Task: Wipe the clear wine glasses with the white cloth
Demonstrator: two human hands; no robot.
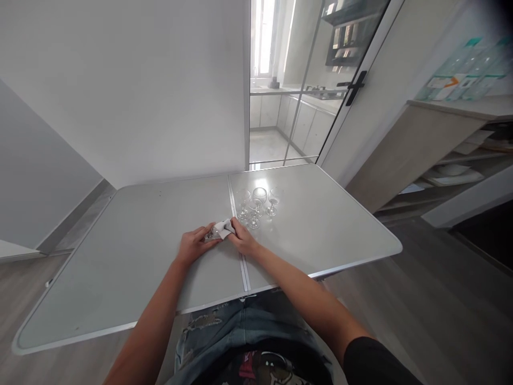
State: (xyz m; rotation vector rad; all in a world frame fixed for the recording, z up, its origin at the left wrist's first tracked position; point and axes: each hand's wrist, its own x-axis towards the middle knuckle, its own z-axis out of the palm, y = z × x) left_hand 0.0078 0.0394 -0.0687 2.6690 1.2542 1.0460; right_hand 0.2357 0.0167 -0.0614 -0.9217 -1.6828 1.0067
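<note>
Near the table's centre seam, my left hand (pixel 195 245) is closed around a small clear glass (pixel 211 232), which lies on its side between my hands. My right hand (pixel 242 238) grips a white cloth or tissue (pixel 224 228) and presses it against the glass's right end. Much of the glass is hidden by fingers and cloth. Just beyond my right hand stands a cluster of several clear stemmed glasses (pixel 259 195) on the table.
The pale folding table (pixel 160 214) has a metal-edged seam and stands against a white wall. Behind it is a glass door (pixel 298 107) with a black handle (pixel 356 87). On the right, a wooden shelf unit (pixel 436 144) bears plastic bottles (pixel 465 72).
</note>
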